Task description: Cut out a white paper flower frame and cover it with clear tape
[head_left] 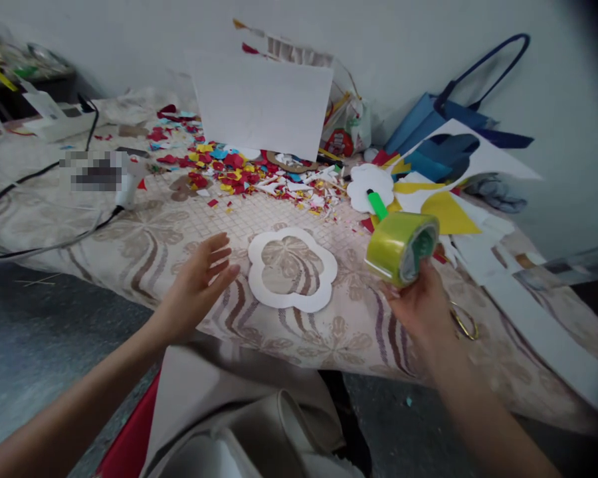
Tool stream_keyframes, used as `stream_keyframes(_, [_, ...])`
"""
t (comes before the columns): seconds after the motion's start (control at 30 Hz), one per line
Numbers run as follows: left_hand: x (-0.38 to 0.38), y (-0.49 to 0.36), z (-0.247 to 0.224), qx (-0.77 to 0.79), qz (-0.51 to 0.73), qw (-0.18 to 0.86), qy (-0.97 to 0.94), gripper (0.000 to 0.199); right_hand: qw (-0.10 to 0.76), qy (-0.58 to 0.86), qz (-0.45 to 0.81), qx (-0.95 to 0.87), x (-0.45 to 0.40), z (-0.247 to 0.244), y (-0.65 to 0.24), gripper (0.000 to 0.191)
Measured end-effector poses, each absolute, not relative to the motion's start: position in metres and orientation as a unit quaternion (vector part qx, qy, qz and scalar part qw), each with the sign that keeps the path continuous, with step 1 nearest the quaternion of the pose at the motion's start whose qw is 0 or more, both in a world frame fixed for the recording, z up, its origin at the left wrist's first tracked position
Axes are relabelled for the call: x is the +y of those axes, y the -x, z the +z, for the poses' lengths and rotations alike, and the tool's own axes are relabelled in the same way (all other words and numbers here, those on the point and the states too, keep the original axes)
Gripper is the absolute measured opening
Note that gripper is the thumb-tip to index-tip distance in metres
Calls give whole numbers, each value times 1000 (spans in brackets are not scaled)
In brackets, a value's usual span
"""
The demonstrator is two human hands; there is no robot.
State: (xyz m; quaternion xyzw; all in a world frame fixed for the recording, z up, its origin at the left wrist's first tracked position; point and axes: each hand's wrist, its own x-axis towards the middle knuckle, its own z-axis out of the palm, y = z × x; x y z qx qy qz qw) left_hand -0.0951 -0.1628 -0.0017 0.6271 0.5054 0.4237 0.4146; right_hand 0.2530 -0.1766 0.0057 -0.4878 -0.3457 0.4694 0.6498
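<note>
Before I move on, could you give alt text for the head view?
A person's right hand holds a roll of yellow-green tape; the open left hand is beside a white flower-shaped paper ring on a patterned tablecloth. Colored paper scraps lie beyond.

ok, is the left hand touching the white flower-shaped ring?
Apart. Head view: a narrow strip of tablecloth shows between the left hand and the white ring.

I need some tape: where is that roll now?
In the head view, the tape roll is right of centre, held in the right hand, just below the green marker in the picture.
</note>
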Motion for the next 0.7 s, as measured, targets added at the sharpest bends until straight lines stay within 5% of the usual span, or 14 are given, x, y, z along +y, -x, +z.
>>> stream_keyframes(0.17, [-157,82,2,513,446,494,-542,53,645,458,506,-344,-149,-2,-237,26])
stream_keyframes(0.7, [-104,70,0,488,477,477,-554,50,631,468,537,-308,-128,2,-209,38])
